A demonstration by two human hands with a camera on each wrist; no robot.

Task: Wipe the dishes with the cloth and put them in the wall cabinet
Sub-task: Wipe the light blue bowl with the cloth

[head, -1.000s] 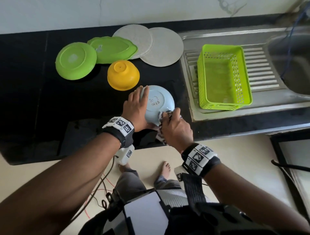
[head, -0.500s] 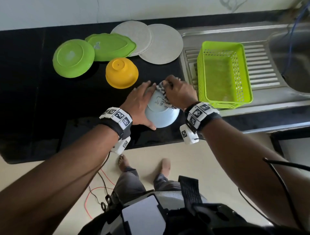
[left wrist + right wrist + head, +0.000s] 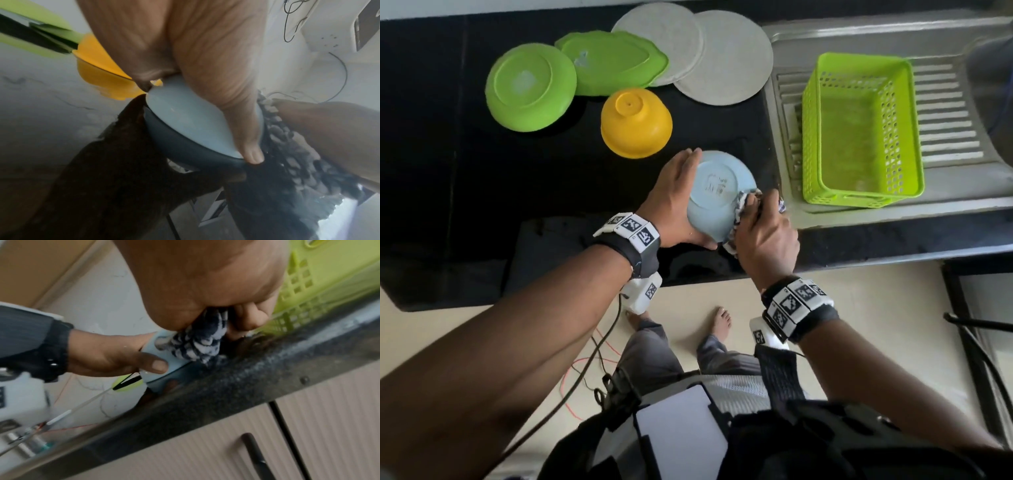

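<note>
A pale blue bowl (image 3: 714, 195) (image 3: 185, 120) (image 3: 162, 366) stands upside down on the black counter near its front edge. My left hand (image 3: 674, 202) (image 3: 207, 81) grips its left side, thumb on the near rim and fingers over the far rim. My right hand (image 3: 763, 233) (image 3: 216, 288) holds a bunched blue-and-white cloth (image 3: 739, 209) (image 3: 287, 146) (image 3: 195, 344) and presses it to the bowl's right side. Further back lie a yellow bowl (image 3: 636, 123), a round green plate (image 3: 530, 92), a wavy green plate (image 3: 616, 61) and two grey plates (image 3: 726, 58), all face down.
A lime green slotted basket (image 3: 859, 133) sits on the steel drainboard (image 3: 945, 102) right of the bowl, the sink basin beyond it. Cupboard doors with a dark handle (image 3: 257, 456) are below the counter edge (image 3: 859, 246). No wall cabinet is in view.
My right hand with the cloth swept from the bowl's near side over its far top and back down to its right side. The left hand kept its grip on the bowl.
</note>
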